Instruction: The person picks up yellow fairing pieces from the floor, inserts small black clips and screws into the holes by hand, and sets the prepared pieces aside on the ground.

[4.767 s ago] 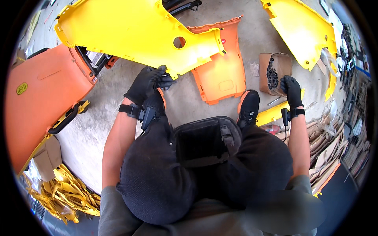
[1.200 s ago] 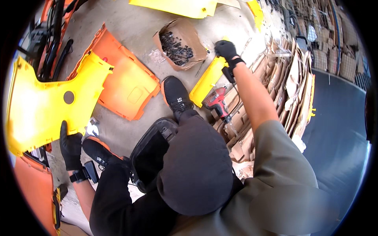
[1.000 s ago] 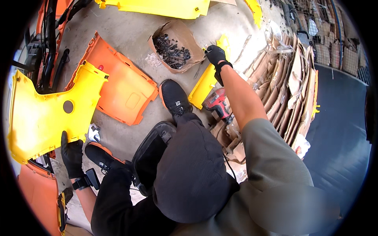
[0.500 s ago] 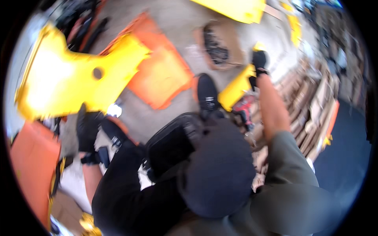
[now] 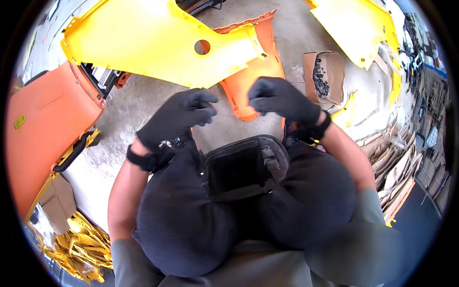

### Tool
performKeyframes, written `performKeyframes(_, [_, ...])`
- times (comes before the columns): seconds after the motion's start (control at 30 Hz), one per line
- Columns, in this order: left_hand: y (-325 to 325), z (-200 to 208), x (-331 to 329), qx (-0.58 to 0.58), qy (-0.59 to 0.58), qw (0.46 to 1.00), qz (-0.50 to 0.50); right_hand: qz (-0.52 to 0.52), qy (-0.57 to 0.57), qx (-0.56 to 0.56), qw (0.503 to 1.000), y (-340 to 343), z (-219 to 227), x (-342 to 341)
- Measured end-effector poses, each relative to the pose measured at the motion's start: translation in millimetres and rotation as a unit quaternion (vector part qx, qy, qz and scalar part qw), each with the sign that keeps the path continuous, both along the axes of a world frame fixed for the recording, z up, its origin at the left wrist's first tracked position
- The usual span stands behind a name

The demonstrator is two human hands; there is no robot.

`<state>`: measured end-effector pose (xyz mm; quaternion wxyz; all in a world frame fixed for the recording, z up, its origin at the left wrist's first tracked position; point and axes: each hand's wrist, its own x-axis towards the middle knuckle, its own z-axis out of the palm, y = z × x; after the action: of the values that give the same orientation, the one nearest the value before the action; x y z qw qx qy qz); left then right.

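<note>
My left hand (image 5: 184,117), in a black glove, hovers above my left knee with its fingers half bent and a gap between them. It shows nothing in its grip. Across from it, my right hand (image 5: 283,101), also gloved in black, has its fingers curled in together; whether something small is inside is hidden. Just beyond both hands lies a large yellow plastic panel (image 5: 143,38) with a round hole. It rests partly over an orange panel (image 5: 270,60) on the floor. Between my thighs is an open black pouch (image 5: 236,167).
A cardboard box (image 5: 334,71) of small black parts stands on the right. Another yellow panel (image 5: 358,28) lies beyond it. To the left is a big orange panel (image 5: 52,124), with a heap of yellow pieces (image 5: 86,244) below. Stacked flattened cardboard (image 5: 392,162) is at the right.
My hands have come from far apart to close together in front of me. The left has left the yellow panel's edge; the right has come back from the right side. The view has shifted.
</note>
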<state>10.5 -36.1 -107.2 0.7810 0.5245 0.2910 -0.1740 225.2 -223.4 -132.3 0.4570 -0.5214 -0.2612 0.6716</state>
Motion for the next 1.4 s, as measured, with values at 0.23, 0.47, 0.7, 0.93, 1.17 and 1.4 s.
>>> performKeyframes(0.23, [-37, -61, 0, 0.107, -0.084, 0.991, -0.012, 0.039, 0.069, -0.139, 0.987, 10, -50, -46])
performKeyframes(0.47, [-39, -59, 2, 0.082, -0.101, 0.991, 0.02, -0.033, 0.101, -0.141, 0.984, 6, -49, -42])
performKeyframes(0.7, [-38, -52, 6, 0.168, -0.091, 0.981, -0.011, -0.054, 0.102, -0.122, 0.986, 8, -40, -44])
performKeyframes(0.93, [-41, -56, 6, 0.17, -0.119, 0.978, 0.012, -0.055, 0.096, -0.114, 0.987, 10, -40, -44])
performKeyframes(1.17, [-42, -61, 4, 0.151, -0.082, 0.985, 0.004, -0.044, 0.089, -0.111, 0.989, 10, -41, -45])
performKeyframes(1.4, [-41, -63, 4, 0.164, -0.076, 0.983, -0.014, -0.032, 0.032, -0.106, 0.993, 12, -38, -47])
